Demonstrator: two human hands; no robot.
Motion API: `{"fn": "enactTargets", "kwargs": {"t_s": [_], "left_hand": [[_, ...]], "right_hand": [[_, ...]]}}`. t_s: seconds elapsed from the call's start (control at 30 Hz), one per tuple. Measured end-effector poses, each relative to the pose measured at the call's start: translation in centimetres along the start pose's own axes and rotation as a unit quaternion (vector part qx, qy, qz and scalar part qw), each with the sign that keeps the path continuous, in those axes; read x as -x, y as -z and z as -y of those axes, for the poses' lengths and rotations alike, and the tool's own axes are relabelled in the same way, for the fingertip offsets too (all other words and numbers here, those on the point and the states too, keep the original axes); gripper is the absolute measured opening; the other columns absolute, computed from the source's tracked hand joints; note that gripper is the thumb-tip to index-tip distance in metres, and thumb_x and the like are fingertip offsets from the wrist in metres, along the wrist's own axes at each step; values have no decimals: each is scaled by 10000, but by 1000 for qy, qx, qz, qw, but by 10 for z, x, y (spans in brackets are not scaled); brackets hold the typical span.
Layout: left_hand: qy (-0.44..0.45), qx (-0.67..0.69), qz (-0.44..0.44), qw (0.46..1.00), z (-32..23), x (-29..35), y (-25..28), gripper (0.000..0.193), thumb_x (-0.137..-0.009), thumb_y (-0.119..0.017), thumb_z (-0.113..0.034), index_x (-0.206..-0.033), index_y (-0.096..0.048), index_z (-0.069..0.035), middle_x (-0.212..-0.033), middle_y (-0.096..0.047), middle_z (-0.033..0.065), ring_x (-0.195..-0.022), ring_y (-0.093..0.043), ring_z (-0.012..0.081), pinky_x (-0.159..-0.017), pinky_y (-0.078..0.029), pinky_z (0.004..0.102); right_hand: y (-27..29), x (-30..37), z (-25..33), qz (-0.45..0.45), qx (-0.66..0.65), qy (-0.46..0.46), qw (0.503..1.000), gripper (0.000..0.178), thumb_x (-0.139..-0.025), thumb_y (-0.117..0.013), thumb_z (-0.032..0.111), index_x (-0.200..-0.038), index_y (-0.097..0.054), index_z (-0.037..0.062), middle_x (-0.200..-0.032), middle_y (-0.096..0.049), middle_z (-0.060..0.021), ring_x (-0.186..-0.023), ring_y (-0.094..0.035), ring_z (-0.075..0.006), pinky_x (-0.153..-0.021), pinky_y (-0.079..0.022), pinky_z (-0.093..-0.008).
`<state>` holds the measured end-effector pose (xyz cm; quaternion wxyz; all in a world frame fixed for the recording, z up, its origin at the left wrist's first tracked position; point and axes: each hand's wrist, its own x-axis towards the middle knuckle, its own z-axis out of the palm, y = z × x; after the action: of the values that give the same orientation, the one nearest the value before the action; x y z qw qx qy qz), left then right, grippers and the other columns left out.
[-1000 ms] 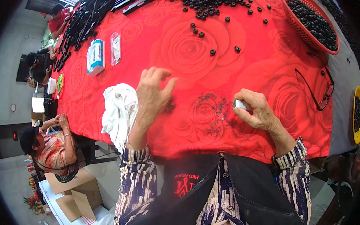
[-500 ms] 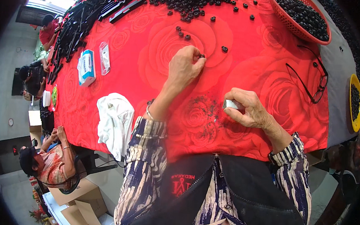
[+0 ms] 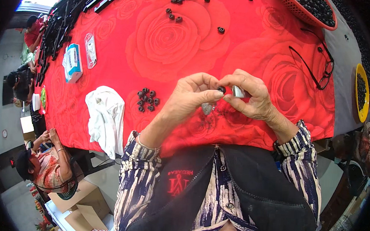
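My left hand pinches a small round black plastic part with a hole between thumb and fingertips. Right beside it, my right hand is closed around a small silver metal blade-like piece, its bright flat face showing between thumb and forefinger. The two hands nearly meet over the red cloth, and whether the blade touches the part I cannot tell. Below them lie dark shavings on the cloth. A little group of similar black parts rests left of my left wrist.
Loose black parts lie farther up the red tablecloth. At the far right stand a red basket and a yellow dish; eyeglasses lie nearer. Leftward are a white cloth, a tissue pack and long black strips.
My left hand has come from the far side of the cloth toward my right hand, bringing a black part. The group by my left wrist, mostly hidden before, now shows. The view has shifted.
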<state>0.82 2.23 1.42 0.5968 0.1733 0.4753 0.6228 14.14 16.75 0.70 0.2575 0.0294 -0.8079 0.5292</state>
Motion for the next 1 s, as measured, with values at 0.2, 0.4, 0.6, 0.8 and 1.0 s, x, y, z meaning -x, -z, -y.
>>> {"fn": "enactTargets", "kwargs": {"t_s": [0.2,0.4,0.6,0.8,1.0], "left_hand": [[75,119,26,990,11,0,3,251,-800,-644,-76,-1016,-562,20,-871,-611,58,-668,-545,80,-574,-456,202],[91,133,88,983,19,1,10,290,-829,-619,-136,-1053,-563,39,-850,-608,63,-657,-514,79,-568,-442,204],[82,139,59,985,15,4,7,226,-860,-584,-144,-998,-590,35,-814,-610,65,-664,-504,71,-591,-421,198],[62,136,49,988,16,8,2,221,-865,-575,-122,-1018,-581,38,-812,-598,49,-655,-488,70,-581,-413,195],[10,155,-18,988,28,10,-4,193,-861,-575,-83,-1016,-580,32,-813,-589,30,-655,-486,63,-563,-411,187]], "right_hand": [[0,2,-7,26,14,-4,1000,271,-687,-684,38,-932,-568,29,-731,-520,-80,-630,-541,-212,-542,-416,-312],[-1,2,-8,58,-9,14,998,232,-690,-681,56,-896,-578,28,-698,-512,-89,-596,-537,-237,-511,-410,-319],[-4,5,-8,36,31,41,998,277,-666,-683,46,-926,-593,16,-668,-508,-85,-566,-532,-236,-492,-409,-321],[-10,8,-10,-14,103,135,985,375,-625,-673,26,-993,-603,-2,-651,-507,-72,-532,-509,-209,-473,-393,-317],[-12,9,-9,-23,163,163,973,382,-608,-674,34,-979,-600,-20,-645,-506,-64,-517,-493,-194,-452,-372,-313]]}}
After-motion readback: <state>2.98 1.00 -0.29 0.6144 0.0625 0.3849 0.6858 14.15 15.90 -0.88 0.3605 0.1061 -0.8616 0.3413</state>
